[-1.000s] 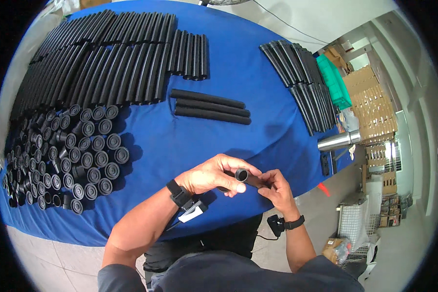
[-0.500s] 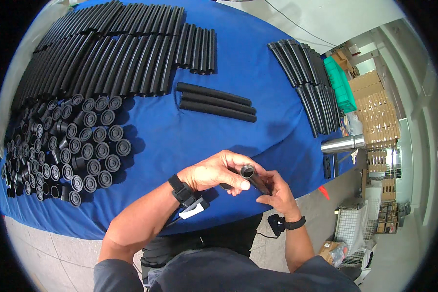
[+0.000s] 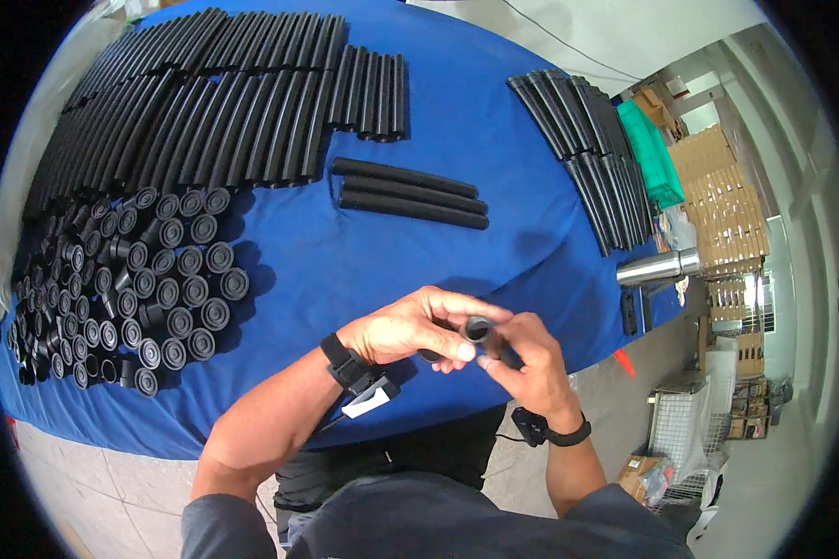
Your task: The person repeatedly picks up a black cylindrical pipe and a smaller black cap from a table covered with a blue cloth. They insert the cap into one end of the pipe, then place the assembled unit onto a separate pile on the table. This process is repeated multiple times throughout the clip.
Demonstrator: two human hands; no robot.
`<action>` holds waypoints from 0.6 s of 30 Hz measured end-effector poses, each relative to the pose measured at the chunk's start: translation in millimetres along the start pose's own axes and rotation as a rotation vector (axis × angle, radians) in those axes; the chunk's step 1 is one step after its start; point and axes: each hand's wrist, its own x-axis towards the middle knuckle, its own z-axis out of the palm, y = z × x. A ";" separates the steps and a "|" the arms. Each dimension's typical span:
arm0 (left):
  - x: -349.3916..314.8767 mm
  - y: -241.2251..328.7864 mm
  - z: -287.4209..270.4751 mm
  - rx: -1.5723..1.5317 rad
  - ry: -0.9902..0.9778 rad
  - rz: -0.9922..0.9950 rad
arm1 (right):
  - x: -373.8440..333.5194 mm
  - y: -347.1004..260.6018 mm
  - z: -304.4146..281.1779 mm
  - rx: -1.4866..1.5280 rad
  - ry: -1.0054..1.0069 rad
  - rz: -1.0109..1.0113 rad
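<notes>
A short black tube (image 3: pixel 476 329) with its open round end turned up is between my two hands, over the near side of the blue-covered table. My left hand (image 3: pixel 408 328) is closed on it, the thumb pressed near the open end and the index finger stretched behind. Under that thumb shows a second dark rounded piece (image 3: pixel 429 355), mostly hidden in the palm. My right hand (image 3: pixel 531 361) wraps the tube from the right, fingers bent over it, and hides its lower part. Three long black tubes (image 3: pixel 410 194) lie side by side beyond my hands.
Rows of black tubes (image 3: pixel 242 126) cover the far left. Many round black caps (image 3: pixel 196 289) stand at the near left. More black tubes (image 3: pixel 583 154) lie at the right, with a green crate (image 3: pixel 651 154) beside them. A shiny metal cylinder (image 3: pixel 657 268) rests at the right edge.
My right hand has shifted up along the tube toward its open end, with the fingers now bent closer to my left hand. My left hand has stayed nearly still.
</notes>
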 end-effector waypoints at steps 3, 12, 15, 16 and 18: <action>4.7 -4.3 -1.5 -0.015 0.148 0.006 | -4.8 6.8 -6.2 0.074 0.309 0.089; 14.1 -10.6 2.3 0.262 0.242 -0.189 | -26.6 69.0 11.4 1.952 0.551 0.640; 12.4 -11.4 3.9 0.166 0.174 -0.003 | -27.5 62.8 37.3 2.135 0.503 0.800; 11.4 -9.6 4.4 0.155 0.169 -0.018 | -29.5 62.3 42.4 2.135 0.432 0.796; 10.1 -10.7 1.3 0.175 0.146 -0.035 | -30.7 51.7 43.1 1.943 0.380 0.889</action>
